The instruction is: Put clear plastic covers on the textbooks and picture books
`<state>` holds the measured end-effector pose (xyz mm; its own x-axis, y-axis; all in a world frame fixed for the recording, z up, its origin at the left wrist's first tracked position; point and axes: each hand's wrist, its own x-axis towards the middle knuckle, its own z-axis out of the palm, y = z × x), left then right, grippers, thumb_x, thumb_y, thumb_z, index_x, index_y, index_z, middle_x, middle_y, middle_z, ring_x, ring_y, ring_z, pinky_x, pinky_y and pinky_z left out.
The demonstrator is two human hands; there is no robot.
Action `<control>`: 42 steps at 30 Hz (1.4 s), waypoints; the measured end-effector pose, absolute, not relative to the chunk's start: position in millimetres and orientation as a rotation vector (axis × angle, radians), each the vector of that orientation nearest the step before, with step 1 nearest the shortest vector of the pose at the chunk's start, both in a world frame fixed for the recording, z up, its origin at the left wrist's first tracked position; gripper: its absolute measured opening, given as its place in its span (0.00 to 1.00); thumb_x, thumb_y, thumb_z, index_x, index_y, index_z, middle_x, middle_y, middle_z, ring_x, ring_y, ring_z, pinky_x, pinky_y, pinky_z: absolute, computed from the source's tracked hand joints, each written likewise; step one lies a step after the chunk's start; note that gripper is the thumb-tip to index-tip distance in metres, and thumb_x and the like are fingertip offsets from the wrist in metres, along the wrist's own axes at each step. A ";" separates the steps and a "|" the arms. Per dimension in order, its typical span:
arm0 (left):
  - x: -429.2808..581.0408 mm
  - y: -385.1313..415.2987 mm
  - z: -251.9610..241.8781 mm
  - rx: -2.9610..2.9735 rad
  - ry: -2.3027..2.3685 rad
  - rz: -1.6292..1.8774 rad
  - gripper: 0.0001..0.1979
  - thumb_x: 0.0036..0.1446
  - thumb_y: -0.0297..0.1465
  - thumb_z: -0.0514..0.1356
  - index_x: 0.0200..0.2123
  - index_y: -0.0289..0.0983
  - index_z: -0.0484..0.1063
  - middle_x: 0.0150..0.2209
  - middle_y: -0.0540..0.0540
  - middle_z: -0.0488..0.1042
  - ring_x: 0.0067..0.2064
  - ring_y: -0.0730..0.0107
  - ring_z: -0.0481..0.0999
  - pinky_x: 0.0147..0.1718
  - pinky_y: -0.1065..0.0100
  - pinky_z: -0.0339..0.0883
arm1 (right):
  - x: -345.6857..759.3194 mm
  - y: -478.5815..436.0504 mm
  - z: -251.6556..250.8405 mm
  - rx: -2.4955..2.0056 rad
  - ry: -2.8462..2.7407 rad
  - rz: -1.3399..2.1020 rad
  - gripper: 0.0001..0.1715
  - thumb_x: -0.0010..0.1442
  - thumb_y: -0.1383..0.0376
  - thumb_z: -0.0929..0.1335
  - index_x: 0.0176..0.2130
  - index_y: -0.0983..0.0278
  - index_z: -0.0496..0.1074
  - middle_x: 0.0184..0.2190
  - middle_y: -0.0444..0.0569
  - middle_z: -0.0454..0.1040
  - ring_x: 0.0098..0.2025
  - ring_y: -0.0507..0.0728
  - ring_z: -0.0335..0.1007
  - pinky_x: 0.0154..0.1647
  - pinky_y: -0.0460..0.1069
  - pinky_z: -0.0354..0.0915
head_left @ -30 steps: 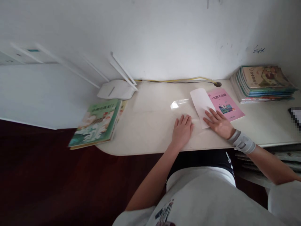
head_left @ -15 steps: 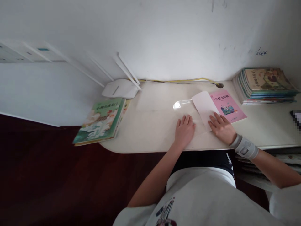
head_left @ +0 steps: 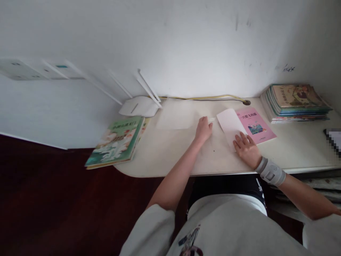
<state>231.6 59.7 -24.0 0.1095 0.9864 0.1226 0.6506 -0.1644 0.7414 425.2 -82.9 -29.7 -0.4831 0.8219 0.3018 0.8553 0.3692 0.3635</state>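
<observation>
A pink book (head_left: 255,124) lies open on the cream desk (head_left: 165,156), its white flap (head_left: 229,122) folded out to the left. My right hand (head_left: 246,147), with a grey band on the wrist, lies flat and open on the lower part of that flap. A clear plastic sheet (head_left: 181,119) is spread on the desk left of the book. My left hand (head_left: 204,128) has reached forward to the sheet's far right edge, its fingers curled at that edge; whether they pinch it is unclear.
A green picture book (head_left: 117,140) overhangs the desk's left end. A white router (head_left: 138,106) with antennas stands at the back left, a yellow cable (head_left: 202,97) runs along the wall, and a stack of books (head_left: 295,101) sits at the back right.
My left hand has moved from lying flat near the desk's front edge to the far edge of the clear sheet. My right hand has stayed on the white flap.
</observation>
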 end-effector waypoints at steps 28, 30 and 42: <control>244.7 65.4 -39.6 1.064 1.253 1.214 0.29 0.48 0.24 0.61 0.55 0.42 0.62 0.57 0.40 0.61 0.50 0.65 0.71 0.44 0.66 0.70 | 404.3 -90.7 11.2 -1.612 -2.730 -0.373 0.17 0.60 0.73 0.60 0.45 0.73 0.73 0.53 0.63 0.68 0.57 0.67 0.61 0.50 0.60 0.61; 244.3 68.7 -40.6 1.256 1.277 1.095 0.26 0.47 0.26 0.63 0.52 0.40 0.65 0.56 0.39 0.64 0.52 0.61 0.69 0.44 0.64 0.69 | 411.5 -82.0 20.8 -1.502 -2.865 -0.143 0.15 0.61 0.66 0.63 0.45 0.68 0.74 0.55 0.59 0.67 0.56 0.66 0.61 0.48 0.60 0.62; 240.5 87.0 -37.3 1.413 1.120 0.969 0.15 0.40 0.24 0.65 0.37 0.33 0.75 0.41 0.40 0.76 0.44 0.62 0.75 0.49 0.58 0.65 | 422.2 74.5 17.2 -1.747 -2.441 0.072 0.31 0.60 0.58 0.63 0.60 0.65 0.60 0.54 0.59 0.65 0.54 0.62 0.61 0.51 0.55 0.59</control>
